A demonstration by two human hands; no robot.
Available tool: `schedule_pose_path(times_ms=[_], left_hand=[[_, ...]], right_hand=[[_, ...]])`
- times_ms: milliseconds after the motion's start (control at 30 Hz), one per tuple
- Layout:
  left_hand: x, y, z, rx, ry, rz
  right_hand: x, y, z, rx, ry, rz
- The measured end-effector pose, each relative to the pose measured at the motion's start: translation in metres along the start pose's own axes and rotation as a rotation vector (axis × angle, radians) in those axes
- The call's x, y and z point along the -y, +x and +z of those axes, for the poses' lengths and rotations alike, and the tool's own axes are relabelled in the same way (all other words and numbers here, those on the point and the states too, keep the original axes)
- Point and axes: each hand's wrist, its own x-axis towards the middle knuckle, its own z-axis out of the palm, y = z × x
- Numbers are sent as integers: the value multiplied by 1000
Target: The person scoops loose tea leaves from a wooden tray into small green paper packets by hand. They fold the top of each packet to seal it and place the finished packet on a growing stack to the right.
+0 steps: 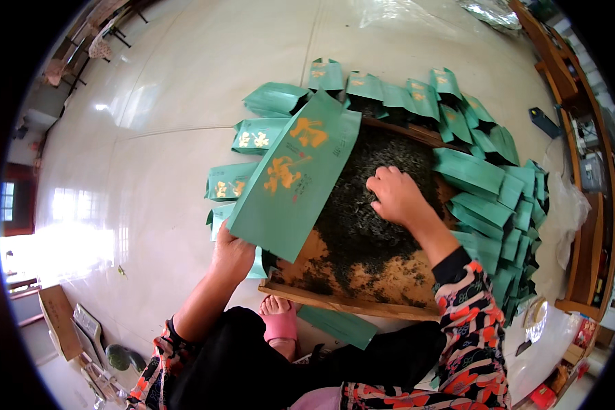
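My left hand (234,253) grips the lower end of a large green paper bag (287,205) with gold markings, tilted over the left part of a wooden tray (348,301) on the floor. The tray holds a pile of dark dried leaves (348,253), spread thinner toward the near edge. My right hand (396,193) is on the pile at the right of the bag, fingers curled; whatever they hold is hidden. Other green bags (475,171), some with dark open mouths, crowd around the tray's back and sides.
A flat green bag (338,326) lies before the tray, near my pink-sandalled foot (278,326). At right are wooden furniture (584,246), crumpled clear plastic (570,219) and a dark object (545,123). Cardboard (58,314) leans at lower left; furniture legs stand at upper left.
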Motion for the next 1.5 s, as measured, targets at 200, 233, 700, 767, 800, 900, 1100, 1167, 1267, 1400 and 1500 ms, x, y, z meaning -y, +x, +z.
schedule_pose_path(times_ms=[200, 233, 700, 767, 800, 900, 1100, 1167, 1267, 1400, 1500], left_hand=[[71, 16, 48, 180, -167, 42], [73, 20, 60, 190, -261, -50], [-48, 42, 87, 282, 1082, 226], [-27, 62, 97, 399, 1269, 255], [-13, 76, 105, 485, 1330, 190], [10, 96, 129, 568, 1162, 194], [45, 126, 154, 618, 817, 182], [41, 125, 149, 680, 688, 64], [25, 115, 141, 721, 502, -119], [0, 96, 134, 505, 781, 256], [-17, 86, 127, 436, 957, 311]], right_hand=[[22, -82, 28, -393, 298, 216], [26, -99, 36, -455, 348, 326], [63, -196, 104, -923, 2136, 1373], [61, -180, 98, -909, 2184, 1300], [54, -173, 108, -884, 2220, 1297], [36, -108, 100, -816, 2313, 1478], [14, -18, 114, -766, 2761, 660], [13, -8, 112, -651, 2768, 735], [18, -6, 107, -652, 2806, 793], [19, -23, 129, -913, 2862, 597], [29, -42, 114, -932, 2872, 503]])
